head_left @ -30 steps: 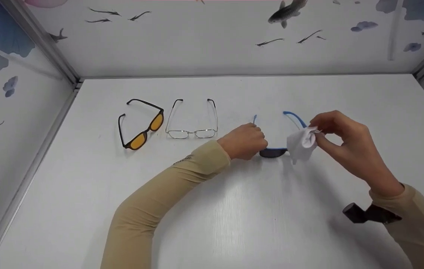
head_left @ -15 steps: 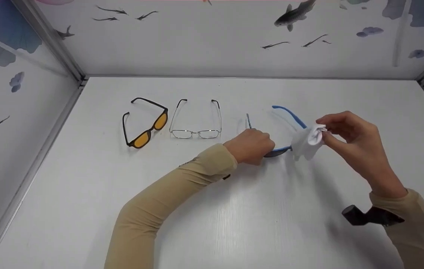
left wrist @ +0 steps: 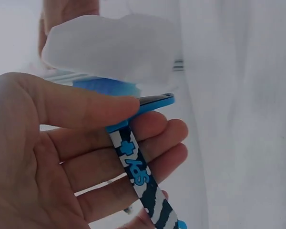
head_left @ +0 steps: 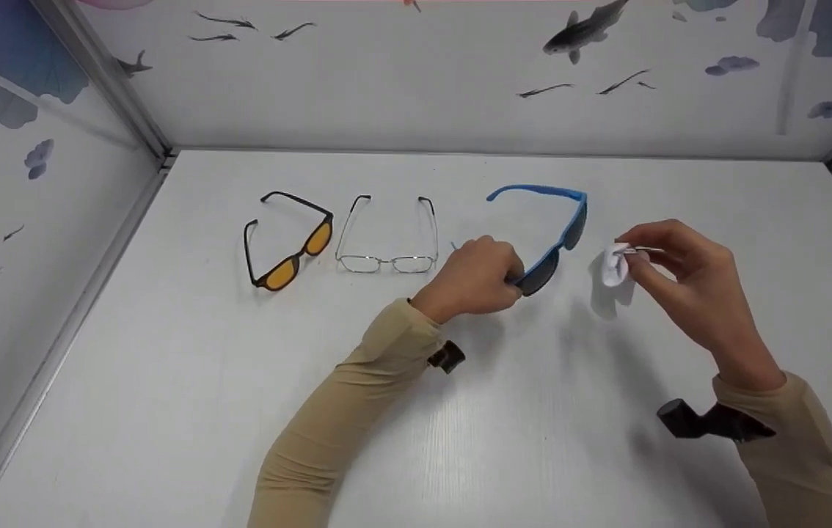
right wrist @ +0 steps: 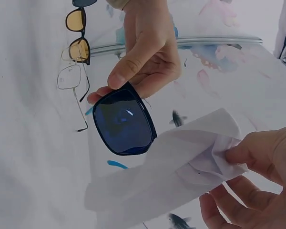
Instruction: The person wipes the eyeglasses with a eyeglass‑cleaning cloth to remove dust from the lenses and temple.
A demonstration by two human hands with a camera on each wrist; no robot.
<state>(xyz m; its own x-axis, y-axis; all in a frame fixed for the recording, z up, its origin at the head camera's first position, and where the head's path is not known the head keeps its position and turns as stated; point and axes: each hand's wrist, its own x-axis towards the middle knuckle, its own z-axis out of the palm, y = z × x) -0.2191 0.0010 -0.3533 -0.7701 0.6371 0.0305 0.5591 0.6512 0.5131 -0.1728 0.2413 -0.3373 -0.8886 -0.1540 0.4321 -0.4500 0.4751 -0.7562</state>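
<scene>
Blue-framed sunglasses [head_left: 574, 224] with dark lenses are pinched at one end of the front by my left hand [head_left: 476, 275]. In the left wrist view, the thumb [left wrist: 86, 107] presses the frame near the hinge, and a black-and-white patterned temple [left wrist: 138, 174] runs across the fingers. My right hand [head_left: 695, 290] pinches a crumpled white cloth [head_left: 614, 265] between thumb and fingers, to the right of the sunglasses. A gap shows between cloth and lenses in the head view. From the right wrist, the cloth [right wrist: 181, 162] overlaps part of the view beside a dark lens [right wrist: 124, 124].
Glasses with orange lenses [head_left: 282, 274] and black frames lie unfolded on the white table [head_left: 460, 455] at the left. Beside them lie thin metal-framed clear glasses [head_left: 361, 265]. A patterned wall panel [head_left: 401, 88] stands behind the table.
The sunglasses have turned in my left hand, their far end swinging away from me and both lenses coming into sight. The cloth, earlier over one lens, is now apart from them.
</scene>
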